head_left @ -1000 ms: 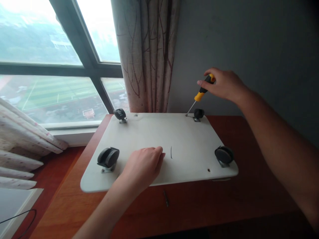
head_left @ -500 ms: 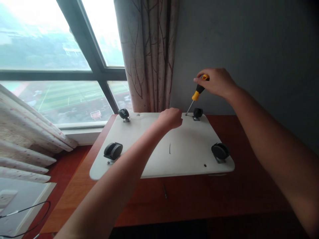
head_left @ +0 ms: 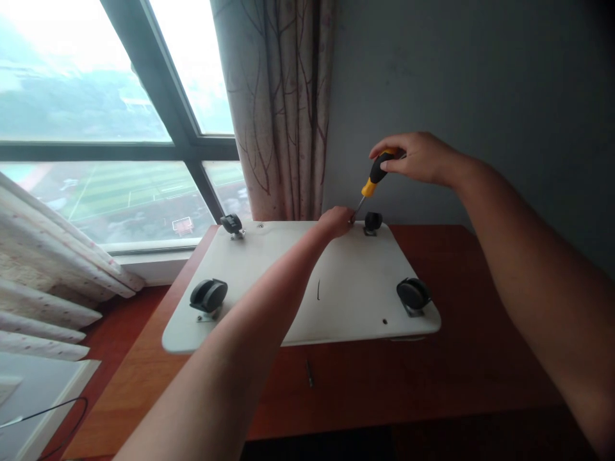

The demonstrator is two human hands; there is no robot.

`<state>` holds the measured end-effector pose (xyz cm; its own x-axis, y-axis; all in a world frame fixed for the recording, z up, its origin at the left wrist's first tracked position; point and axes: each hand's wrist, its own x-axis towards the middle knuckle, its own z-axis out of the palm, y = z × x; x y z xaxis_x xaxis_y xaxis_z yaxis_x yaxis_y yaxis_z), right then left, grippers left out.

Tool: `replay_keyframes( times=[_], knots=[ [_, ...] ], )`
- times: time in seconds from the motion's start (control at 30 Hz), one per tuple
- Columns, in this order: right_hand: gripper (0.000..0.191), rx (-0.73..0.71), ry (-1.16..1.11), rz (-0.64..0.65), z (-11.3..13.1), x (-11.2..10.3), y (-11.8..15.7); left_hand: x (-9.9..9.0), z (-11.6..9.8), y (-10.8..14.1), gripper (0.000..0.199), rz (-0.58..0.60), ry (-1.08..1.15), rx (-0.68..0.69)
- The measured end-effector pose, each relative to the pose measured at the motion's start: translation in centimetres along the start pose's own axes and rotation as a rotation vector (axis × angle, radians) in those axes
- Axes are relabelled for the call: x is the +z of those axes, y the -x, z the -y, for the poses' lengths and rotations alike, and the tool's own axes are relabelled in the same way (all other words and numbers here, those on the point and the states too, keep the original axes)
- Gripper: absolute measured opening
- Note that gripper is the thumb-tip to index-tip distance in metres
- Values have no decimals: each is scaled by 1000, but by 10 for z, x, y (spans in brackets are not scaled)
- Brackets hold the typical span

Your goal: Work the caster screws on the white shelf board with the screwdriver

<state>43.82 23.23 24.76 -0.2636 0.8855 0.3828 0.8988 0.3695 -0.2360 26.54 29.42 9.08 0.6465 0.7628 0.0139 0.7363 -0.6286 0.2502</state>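
My right hand (head_left: 417,157) grips the yellow-and-black handle of a screwdriver (head_left: 380,168), which slants down and left to the far edge of a white board (head_left: 346,262). Around the screwdriver's tip, my left hand (head_left: 337,221) has its fingers pinched together at the board's far edge. Whatever lies between those fingers is hidden. Just right of the tip stands a black caster wheel (head_left: 373,221) on a metal plate. Other casters sit at the board's far left (head_left: 231,224), near left (head_left: 209,296) and near right (head_left: 413,294) corners.
Under the board is a reddish-brown wooden table (head_left: 365,384). A thin dark metal piece (head_left: 309,374) lies before the board, and a small L-shaped black piece (head_left: 318,290) on it. Behind are a curtain (head_left: 283,115), a grey wall (head_left: 432,77) and a window (head_left: 110,198).
My left hand has moved right to the screwdriver's tip. My right hand's fingers have shifted on the handle, and the screwdriver leans slightly more. The whole view has shifted slightly.
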Motion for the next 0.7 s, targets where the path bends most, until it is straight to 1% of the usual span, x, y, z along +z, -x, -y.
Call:
replay_keyframes(
  times=[0.13,0.23,0.3,0.43,0.5,0.57,0.63,0.7],
  knots=[
    [31,40,1,-49,8,-12,16,3,2,-7,38,-29,20,1],
    [29,67,2,-120,14,-21,30,1,2,-8,38,-53,34,8],
    [28,85,-1,-177,16,-26,38,-4,1,-7,38,-79,42,6],
    [28,109,2,-270,18,-33,53,-24,-6,2,22,-186,47,-4],
    [28,105,-9,-326,18,-35,62,-39,-11,13,23,-247,47,0],
    [28,101,-49,-386,19,-37,74,-55,-17,30,24,-300,46,13],
    [28,109,-104,-431,21,-36,87,-70,-24,57,24,-343,47,27],
    [28,128,-152,-458,26,-34,101,-80,-32,93,22,-387,56,40]
  ],
)
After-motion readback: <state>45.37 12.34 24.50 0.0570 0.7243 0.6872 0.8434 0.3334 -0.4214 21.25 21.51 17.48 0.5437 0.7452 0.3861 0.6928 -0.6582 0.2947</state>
